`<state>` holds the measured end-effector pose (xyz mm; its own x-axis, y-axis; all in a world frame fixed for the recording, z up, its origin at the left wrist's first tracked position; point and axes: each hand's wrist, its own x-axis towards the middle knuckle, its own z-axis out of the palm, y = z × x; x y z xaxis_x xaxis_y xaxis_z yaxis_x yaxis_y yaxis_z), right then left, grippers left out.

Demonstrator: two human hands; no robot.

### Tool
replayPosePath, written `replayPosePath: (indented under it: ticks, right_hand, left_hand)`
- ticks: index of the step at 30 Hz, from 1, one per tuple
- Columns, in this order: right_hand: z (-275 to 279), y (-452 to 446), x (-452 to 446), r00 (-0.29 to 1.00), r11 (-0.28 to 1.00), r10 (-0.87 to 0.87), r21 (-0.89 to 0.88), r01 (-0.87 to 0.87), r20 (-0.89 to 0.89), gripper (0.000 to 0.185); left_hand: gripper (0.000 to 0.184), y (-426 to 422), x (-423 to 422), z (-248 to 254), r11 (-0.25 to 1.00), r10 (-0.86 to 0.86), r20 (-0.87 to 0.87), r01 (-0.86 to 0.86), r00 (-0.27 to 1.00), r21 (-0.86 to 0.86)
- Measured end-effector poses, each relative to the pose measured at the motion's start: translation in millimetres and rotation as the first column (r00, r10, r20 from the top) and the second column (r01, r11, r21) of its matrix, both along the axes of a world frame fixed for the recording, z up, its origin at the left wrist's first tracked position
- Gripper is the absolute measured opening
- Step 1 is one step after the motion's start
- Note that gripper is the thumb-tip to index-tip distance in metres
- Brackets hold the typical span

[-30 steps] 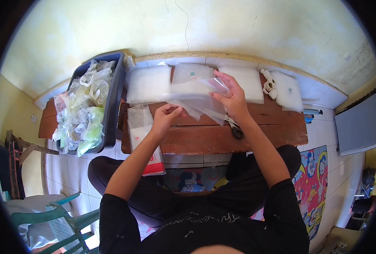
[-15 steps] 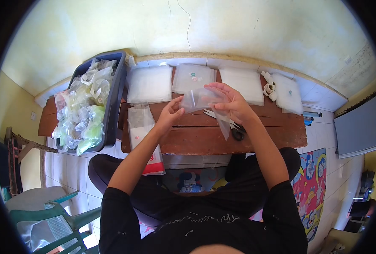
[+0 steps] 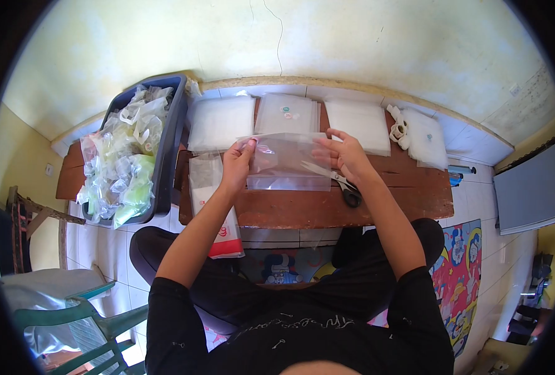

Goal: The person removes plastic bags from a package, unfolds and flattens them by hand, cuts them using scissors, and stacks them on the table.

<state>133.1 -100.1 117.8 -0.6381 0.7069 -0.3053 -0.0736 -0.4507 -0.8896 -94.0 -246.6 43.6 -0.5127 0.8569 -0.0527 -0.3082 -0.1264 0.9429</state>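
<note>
A clear plastic bag (image 3: pixel 283 159) is spread between my hands over the brown wooden table (image 3: pixel 277 209). My left hand (image 3: pixel 235 165) grips its left edge, thumb on top. My right hand (image 3: pixel 349 159) is at the bag's right edge with its fingers apart; some fingertips look blurred and show against the film. Scissors (image 3: pixel 350 197) with black handles lie by my right hand, their blades partly seen through the plastic. Left of the bag, near my left forearm, lies a clear packet with a red end (image 3: pixel 227 247).
Stacks of clear bags (image 3: pixel 221 122) line the table's back, including a stack (image 3: pixel 358 125) behind my right hand. A whitish coiled strip (image 3: pixel 397 128) lies to the right. The dark bin (image 3: pixel 163 194) at left overflows with crumpled plastic. A green chair (image 3: pixel 96 319) stands lower left.
The bag went from folded and bunched to spread wide and flat. My left hand moved slightly left and its hold shifted. My right hand's fingers spread apart and the scissors became more visible.
</note>
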Motion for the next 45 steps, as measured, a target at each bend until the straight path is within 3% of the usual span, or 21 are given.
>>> replayPosePath:
  ticks: [2,4,7,11,13,14,16,20,22,25,29,31,32,33,34,35,36,38,42,43,45]
  right_hand:
    - [-5,-1,-1,0.998,0.999,0.005,-0.045,-0.002,0.061,0.057]
    - [-21,0,-1,0.991,0.989,0.115,0.083,-0.12,0.064,0.046]
    - [-30,2,-2,0.999,0.98,0.031,0.195,-0.026,-0.024,0.034]
    - [-26,2,-2,0.988,0.975,0.038,0.221,-0.004,-0.151,0.042]
    - [-16,-3,-2,0.999,1.0,-0.019,0.024,0.019,-0.027,0.049]
    - [-19,-2,-2,0.999,1.0,-0.02,0.023,0.021,-0.027,0.049]
    - [-37,2,1,0.999,0.997,-0.001,-0.074,0.005,0.045,0.055]
    - [-61,25,9,1.0,0.998,-0.013,0.056,0.012,0.018,0.058]
    - [-46,37,11,0.999,0.971,0.025,0.236,-0.02,-0.02,0.059]
    - [20,48,19,0.985,0.951,-0.163,0.259,0.17,-0.049,0.06]
    - [53,91,56,0.985,0.914,-0.17,0.367,0.17,-0.033,0.063]
    - [46,115,78,0.989,0.904,-0.068,0.428,0.005,0.131,0.064]
    - [29,128,91,0.988,0.902,-0.081,0.432,0.018,0.129,0.064]
    - [2,146,101,0.963,0.927,-0.109,0.375,0.009,0.246,0.062]
    - [-21,161,105,0.925,0.949,-0.127,0.316,0.008,0.358,0.06]
    - [-41,169,110,0.924,0.952,-0.136,0.307,0.021,0.358,0.06]
    - [-58,177,117,0.912,0.949,-0.164,0.313,0.042,0.375,0.054]
    - [-68,190,123,0.881,0.934,-0.194,0.356,0.031,0.432,0.047]
    - [-59,185,117,0.879,0.933,-0.283,0.321,0.161,0.383,0.051]
    - [-58,187,117,0.877,0.934,-0.288,0.313,0.169,0.385,0.051]
    - [-57,193,118,0.946,0.911,-0.27,0.366,0.191,0.178,0.055]
  left_hand:
    - [0.026,1,7,9,0.998,0.066,-0.015,-0.065,0.998,0.023]
    - [0.034,2,10,9,0.993,0.081,-0.01,-0.079,0.997,0.086]
    - [0.047,-5,2,6,0.997,0.023,-0.105,-0.014,0.994,0.077]
    - [0.057,-11,2,18,0.993,-0.053,-0.188,0.073,0.981,0.098]
    - [0.062,-20,4,36,0.989,-0.146,-0.191,0.151,0.971,0.008]
    - [0.062,-18,2,32,0.988,-0.148,-0.192,0.152,0.97,0.008]
    - [0.068,-13,-1,23,0.95,-0.284,-0.053,0.289,0.957,0.121]
    - [0.071,-2,6,18,0.968,-0.249,0.049,0.249,0.967,0.016]
    - [0.071,13,6,19,0.961,-0.276,0.029,0.275,0.961,0.014]
    - [0.069,53,12,34,0.947,-0.314,-0.094,0.318,0.945,0.038]
    - [0.067,114,45,72,0.943,-0.315,-0.042,0.317,0.948,0.1]
    - [0.063,153,55,57,0.953,-0.293,-0.084,0.298,0.952,0.057]
    - [0.063,170,61,46,0.966,-0.257,-0.082,0.258,0.963,0.004]
    - [0.063,186,64,27,0.964,-0.265,-0.087,0.267,0.96,0.007]
    - [0.061,203,65,6,0.969,-0.245,-0.19,0.231,0.951,-0.092]
    - [0.059,213,70,-17,0.962,-0.241,-0.285,0.189,0.928,-0.198]
    - [0.059,218,78,-39,0.956,-0.26,-0.28,0.206,0.924,-0.207]
    - [0.053,235,86,-60,0.97,-0.222,-0.039,0.217,0.974,-0.105]
    - [0.047,245,99,-48,0.945,-0.304,-0.053,0.294,0.951,-0.146]
    - [0.045,250,100,-43,0.95,-0.304,-0.038,0.3,0.952,-0.089]
    - [0.044,264,101,-35,0.95,-0.312,-0.024,0.311,0.95,-0.037]
